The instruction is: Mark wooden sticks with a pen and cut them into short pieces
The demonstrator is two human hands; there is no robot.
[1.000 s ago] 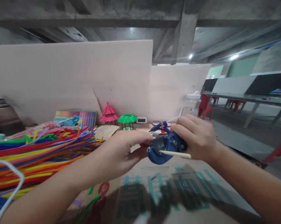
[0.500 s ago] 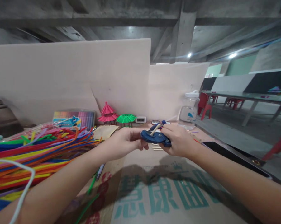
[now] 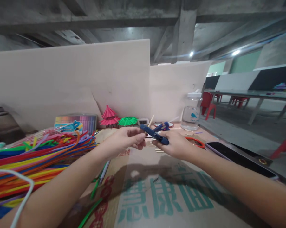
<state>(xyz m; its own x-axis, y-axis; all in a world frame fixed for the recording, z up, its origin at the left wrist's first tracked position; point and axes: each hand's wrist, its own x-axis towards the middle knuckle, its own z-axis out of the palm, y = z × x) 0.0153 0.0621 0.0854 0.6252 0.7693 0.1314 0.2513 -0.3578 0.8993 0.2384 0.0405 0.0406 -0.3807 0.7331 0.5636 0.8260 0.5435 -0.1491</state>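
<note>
A dark blue craft piece (image 3: 154,134), seen almost edge-on, hangs above the cardboard with a pale wooden stick (image 3: 151,121) rising from it. My right hand (image 3: 177,144) is closed round its right end. At the other end, my left hand (image 3: 131,139) has its thumb and curled fingers closed at the edge; the exact contact is partly hidden. Just behind the piece is a blue glue gun (image 3: 164,127) with a red light; the right hand hides its lower part. Short wooden sticks (image 3: 160,150) lie under the hands.
Colourful pipe cleaners (image 3: 43,164) pile up at left, beside a marker set (image 3: 75,123). Pink (image 3: 109,117) and green (image 3: 128,121) umbrella-shaped crafts stand at the back near a small digital clock (image 3: 143,122). Rightward are a water bottle (image 3: 191,112), orange-handled scissors (image 3: 195,142) and a phone (image 3: 240,161).
The blue piece has tipped from showing its broad face to nearly edge-on. My right hand has turned with it, and the orange scissor handles show more. My left hand has shifted slightly left.
</note>
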